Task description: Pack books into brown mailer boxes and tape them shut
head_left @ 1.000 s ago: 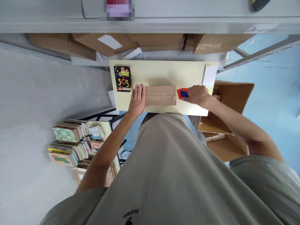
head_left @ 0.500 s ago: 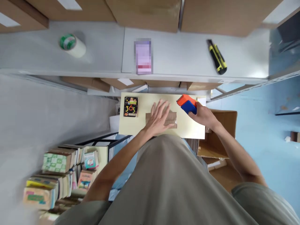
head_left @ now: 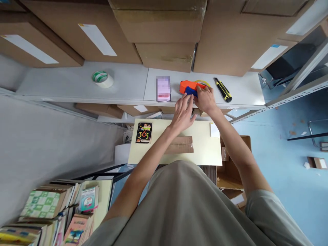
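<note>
An orange and blue tape dispenser [head_left: 188, 87] with a yellow ring behind it is on the grey shelf. My right hand [head_left: 205, 99] has its fingers closed round the right end of the dispenser. My left hand [head_left: 183, 114] reaches up beside it, fingers stretched out. Its fingertips are close to the blue part; whether they touch it I cannot tell. Below, a flat piece of brown cardboard [head_left: 180, 145] lies on the cream table [head_left: 205, 153], partly covered by my left forearm.
On the shelf [head_left: 128, 82] are a tape roll [head_left: 102, 79], a phone [head_left: 163, 89] and a yellow-black box cutter [head_left: 222, 90], with cardboard boxes [head_left: 166, 27] behind. A black book [head_left: 144, 133] lies on the table. Books [head_left: 43, 204] are stacked lower left; an open carton [head_left: 232, 171] stands right.
My right hand has moved up and left with the tape dispenser, from above the table to the shelf. My left hand has left the cardboard and moved up towards the dispenser. The view has shifted.
</note>
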Tool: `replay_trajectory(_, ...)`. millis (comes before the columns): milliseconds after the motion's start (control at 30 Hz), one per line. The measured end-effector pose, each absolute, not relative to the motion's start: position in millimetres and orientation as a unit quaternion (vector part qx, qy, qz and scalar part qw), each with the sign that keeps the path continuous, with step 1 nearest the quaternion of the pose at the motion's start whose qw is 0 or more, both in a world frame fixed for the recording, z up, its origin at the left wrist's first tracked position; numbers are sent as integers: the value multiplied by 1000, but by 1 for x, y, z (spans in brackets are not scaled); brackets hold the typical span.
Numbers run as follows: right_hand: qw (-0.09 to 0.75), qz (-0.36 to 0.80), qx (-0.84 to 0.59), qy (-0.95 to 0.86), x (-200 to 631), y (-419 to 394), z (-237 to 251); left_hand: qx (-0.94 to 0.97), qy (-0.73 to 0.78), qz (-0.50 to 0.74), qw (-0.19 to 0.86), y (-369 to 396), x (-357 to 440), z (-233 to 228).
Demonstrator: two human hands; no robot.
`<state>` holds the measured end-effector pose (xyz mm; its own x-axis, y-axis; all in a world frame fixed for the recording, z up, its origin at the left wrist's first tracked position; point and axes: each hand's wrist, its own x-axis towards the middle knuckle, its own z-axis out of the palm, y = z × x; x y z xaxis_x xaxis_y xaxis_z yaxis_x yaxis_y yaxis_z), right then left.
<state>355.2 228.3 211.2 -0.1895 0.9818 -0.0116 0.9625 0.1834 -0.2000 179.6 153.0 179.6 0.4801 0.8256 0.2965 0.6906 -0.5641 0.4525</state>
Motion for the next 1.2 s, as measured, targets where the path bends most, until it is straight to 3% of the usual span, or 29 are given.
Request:
replay_trajectory(100,45,50,-638,-767,352,233,202,838,457,246,170,134,165,160)
replay_trajectory(267,140,-1,-663,-735,363,173,185,740,586,227,241,76,97,97)
replay_trajectory(333,159,53,-686,-708,364,124,165,669,662,206,267,41,65,70)
replay_trajectory(433,115,203,-715,-659,353,45,123,569,745,168,305,-9,37,44)
replay_trajectory(567,1,375,-735,-564,321,-22,80,528,766,105,352,-40,50,36)
replay_trajectory(667,-10,365,-764,-532,303,-34,65,511,792,63,328,-36,73,38)
replay_trajectory(767,5,331,-784,-525,301,-32,58,500,811,50,300,-25,79,37)
replay_trajectory(1033,58,373,-758,-532,327,-36,61,534,760,94,360,-21,46,37)
replay_trajectory(1200,194,322,-737,-562,339,-37,64,578,688,214,383,-22,15,26)
